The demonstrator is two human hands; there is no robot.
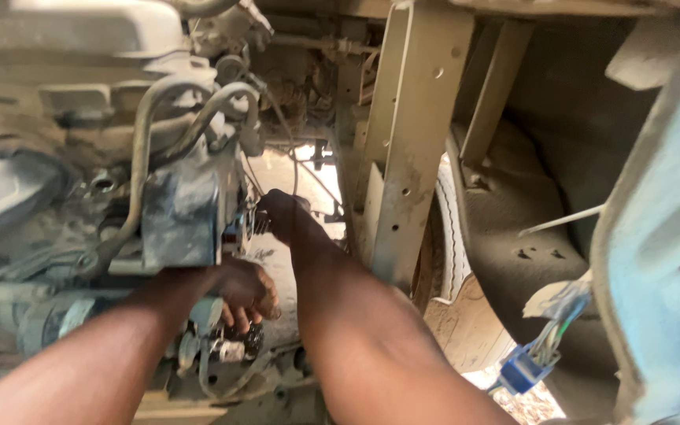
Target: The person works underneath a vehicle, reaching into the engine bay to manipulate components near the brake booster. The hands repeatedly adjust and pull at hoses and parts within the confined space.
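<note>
I look down into a dusty engine bay. My left hand (245, 290) rests low on a greasy cylindrical engine part (222, 346), fingers curled over its top end. My right hand (279, 212) reaches deeper, between the engine block (179, 212) and the beige frame rail (411, 149), fingers closed against something small beside the block; what it grips is hidden. Curved metal pipes (147, 134) run over the block above both hands.
A blue wiring connector (525, 368) with several loose wires hangs at the lower right. A tyre (454, 236) sits behind the frame rail under the dusty wheel arch (529, 220). A pale blue body panel (670, 236) borders the right edge. Ground shows below the engine.
</note>
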